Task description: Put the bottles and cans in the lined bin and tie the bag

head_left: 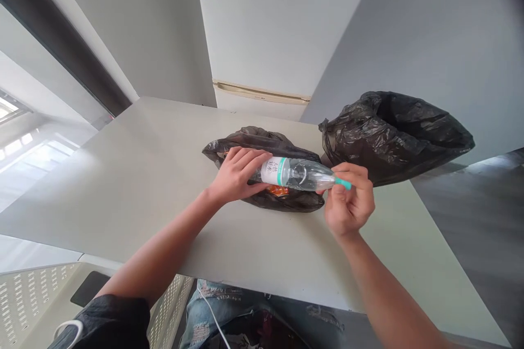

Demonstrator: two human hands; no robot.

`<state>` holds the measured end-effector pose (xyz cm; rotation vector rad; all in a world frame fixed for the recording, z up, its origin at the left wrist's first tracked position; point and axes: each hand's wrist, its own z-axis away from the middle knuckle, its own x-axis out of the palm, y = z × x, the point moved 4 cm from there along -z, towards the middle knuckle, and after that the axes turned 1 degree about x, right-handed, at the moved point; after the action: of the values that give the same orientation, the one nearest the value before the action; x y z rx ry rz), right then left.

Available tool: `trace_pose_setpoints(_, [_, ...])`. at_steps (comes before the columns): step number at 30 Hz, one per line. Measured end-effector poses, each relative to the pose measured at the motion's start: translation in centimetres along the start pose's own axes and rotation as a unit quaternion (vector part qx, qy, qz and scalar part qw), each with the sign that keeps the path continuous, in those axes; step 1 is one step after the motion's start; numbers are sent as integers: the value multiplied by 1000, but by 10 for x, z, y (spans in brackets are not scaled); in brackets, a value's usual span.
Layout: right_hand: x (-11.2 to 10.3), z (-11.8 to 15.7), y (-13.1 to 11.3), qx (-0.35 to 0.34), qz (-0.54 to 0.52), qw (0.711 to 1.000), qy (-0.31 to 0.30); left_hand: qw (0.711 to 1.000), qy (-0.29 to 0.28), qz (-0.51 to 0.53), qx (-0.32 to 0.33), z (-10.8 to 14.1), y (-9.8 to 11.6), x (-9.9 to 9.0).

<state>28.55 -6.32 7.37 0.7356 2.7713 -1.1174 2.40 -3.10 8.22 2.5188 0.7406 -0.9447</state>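
A clear plastic bottle (309,174) with a white and green label lies sideways between my hands, above an open black plastic bag (282,204). My left hand (239,174) is closed around its base end. At the other end, the fingers of my right hand (350,199) pinch the green cap (343,183). Beneath the bottle, something orange and shiny (278,191) shows in the mouth of the bag; its kind I cannot make out. The bottle looks to have no liquid in it.
A second black plastic bag (368,147) stands open at the table's right edge. The white table (155,158) meets a white fridge (270,27) at the back. A cream perforated plastic basket (36,294) is below the table at the lower left. A white cord (213,313) hangs near my lap.
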Motion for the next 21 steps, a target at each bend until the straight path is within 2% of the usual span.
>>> trace_pose_setpoints(2, [5, 0, -1, -5, -18, 999, -36, 999, 4, -46, -28, 3, -7, -2])
trace_pose_setpoints(3, [7, 1, -1, -4, -29, 998, -53, 996, 24, -65, -51, 5, -13, -5])
trace_pose_setpoints(5, [13, 3, -1, -15, -32, 995, -92, 981, 114, -101, -123, 11, -31, -16])
trace_pose_setpoints(6, [16, 5, -1, -34, -16, 992, -118, 962, 173, -118, -175, 16, -44, -25])
trace_pose_setpoints(8, [24, 11, -1, -94, 42, 977, -186, 907, 272, -139, -291, 30, -75, -42])
trace_pose_setpoints(10, [33, 17, -2, -147, 83, 951, -258, 852, 314, -140, -394, 48, -107, -56])
trace_pose_setpoints(12, [39, 21, -3, -166, 102, 932, -307, 812, 318, -137, -469, 67, -137, -68])
trace_pose_setpoints(15, [45, 21, -5, -154, 138, 920, -334, 766, 326, -146, -534, 97, -169, -81])
trace_pose_setpoints(18, [47, 18, -6, -128, 160, 919, -338, 750, 324, -136, -561, 119, -188, -80])
trace_pose_setpoints(21, [48, 19, -6, -107, 166, 914, -355, 751, 302, -93, -580, 129, -200, -69])
